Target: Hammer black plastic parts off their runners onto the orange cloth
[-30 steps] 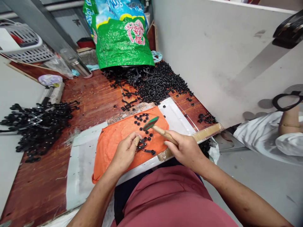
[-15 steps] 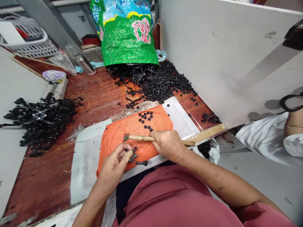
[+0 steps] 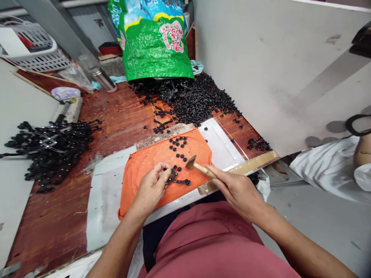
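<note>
My left hand [image 3: 153,185] pinches a small black jointed part [image 3: 172,176] over the orange cloth [image 3: 145,166]. One arm of that part reaches right and ends in a round black knob. My right hand [image 3: 232,185] is closed round the wooden handle of a hammer [image 3: 203,169], whose head hangs just above and right of the black part. Several round black pieces [image 3: 178,142] lie on the cloth, farther from me.
A green bag [image 3: 158,54] stands at the back, with a heap of black pieces [image 3: 197,100] at its mouth. Black assemblies [image 3: 55,150] are piled at the left. A grey panel [image 3: 261,69] rises at the right, with another person's arm [image 3: 362,150] beyond it.
My left hand has moved right and away from me with the black part. My right hand has shifted right and toward me, and the hammer is now angled with its head at the upper left.
</note>
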Tool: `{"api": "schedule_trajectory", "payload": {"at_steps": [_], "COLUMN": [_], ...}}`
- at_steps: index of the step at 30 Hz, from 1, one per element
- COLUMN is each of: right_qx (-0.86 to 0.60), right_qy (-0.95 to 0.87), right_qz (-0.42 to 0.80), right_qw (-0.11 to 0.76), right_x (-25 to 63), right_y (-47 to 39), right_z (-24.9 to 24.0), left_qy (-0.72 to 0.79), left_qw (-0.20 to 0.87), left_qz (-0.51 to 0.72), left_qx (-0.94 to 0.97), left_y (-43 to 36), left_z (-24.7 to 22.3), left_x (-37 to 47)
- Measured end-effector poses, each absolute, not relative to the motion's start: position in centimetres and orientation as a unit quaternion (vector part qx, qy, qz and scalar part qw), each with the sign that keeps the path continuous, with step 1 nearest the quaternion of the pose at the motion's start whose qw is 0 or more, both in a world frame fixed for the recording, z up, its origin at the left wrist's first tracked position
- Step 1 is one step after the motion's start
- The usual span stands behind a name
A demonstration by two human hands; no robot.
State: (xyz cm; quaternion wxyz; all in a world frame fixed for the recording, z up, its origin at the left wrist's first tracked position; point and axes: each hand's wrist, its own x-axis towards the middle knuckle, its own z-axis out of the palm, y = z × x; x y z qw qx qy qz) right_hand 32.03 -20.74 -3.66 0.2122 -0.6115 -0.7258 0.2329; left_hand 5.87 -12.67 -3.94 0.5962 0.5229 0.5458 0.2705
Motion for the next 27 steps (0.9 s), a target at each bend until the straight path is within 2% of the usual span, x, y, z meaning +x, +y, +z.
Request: {"api": "schedule_trajectory", "payload": {"at_steps": [6, 13, 27], "right_qx": [-0.609, -0.613, -0.612], "right_qy": [-0.705, -0.697, -0.696], "right_qz": [0.294, 0.311, 0.294], "right_qw": [0.213, 0.207, 0.234], "right_x": [32.6, 32.5, 32.5], "right_y": [-22.7, -22.4, -22.4], "right_z": [-5.4, -5.5, -5.8], "left_qy": [0.556, 0.550, 0.545], "left_qw": [0.584, 0.505, 0.529], "left_qz": [0.251, 0.242, 0.253], "left_qx": [0.535, 0.619, 0.599], "left_y": [-12.5, -12.3, -12.5], "left_z": [-4.0, -4.7, -4.4], "left_x": [6.3, 5.9, 5.9]}}
